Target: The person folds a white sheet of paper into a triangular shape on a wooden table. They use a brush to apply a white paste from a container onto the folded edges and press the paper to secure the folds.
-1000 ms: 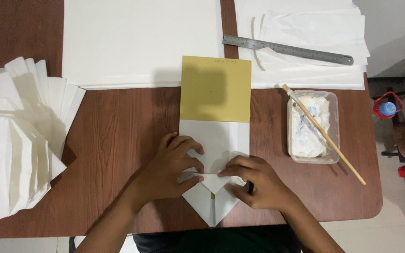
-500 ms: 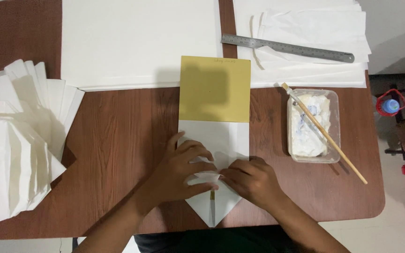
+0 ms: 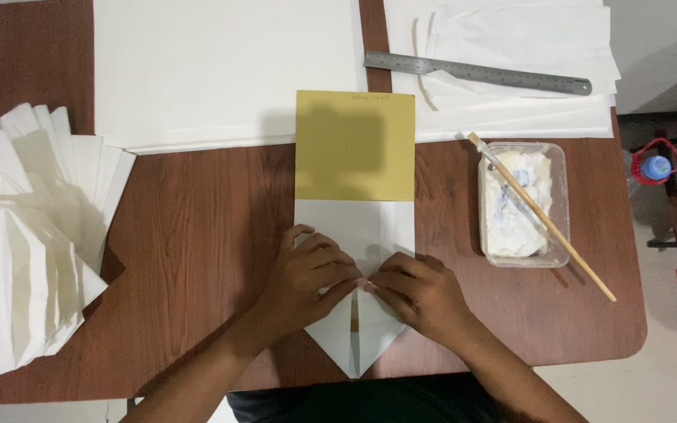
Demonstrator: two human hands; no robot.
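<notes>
1. The left hand [image 3: 311, 274] lay palm down on the white folded paper [image 3: 354, 313], fingers curled and fingertips pressed near the centre line; no grip closed around anything, just flat pressure.
2. The right hand [image 3: 417, 294] mirrored it from the other side, knuckles raised, fingertips meeting the left hand's at the middle of the sheet; its grip likewise held nothing, only pressed down.
3. Both forearms came in from the near edge, angled inward so the hands formed a shallow V.
4. The white folded paper sat at the near middle of the brown counter [image 3: 197, 235], its lower end folded to a point at the counter's edge.
5. A mustard-yellow card [image 3: 354, 145] lay over the paper's far end, upright and square.
6. To the right, a clear tray of white paste [image 3: 523, 204] stood near, a wooden-handled brush [image 3: 546, 219] resting slantwise across it.
7. A steel ruler [image 3: 476, 73] lay on white sheets [image 3: 221, 70] at the far side.
8. A fanned stack of folded white bags [image 3: 25, 235] sat well apart at the left.
</notes>
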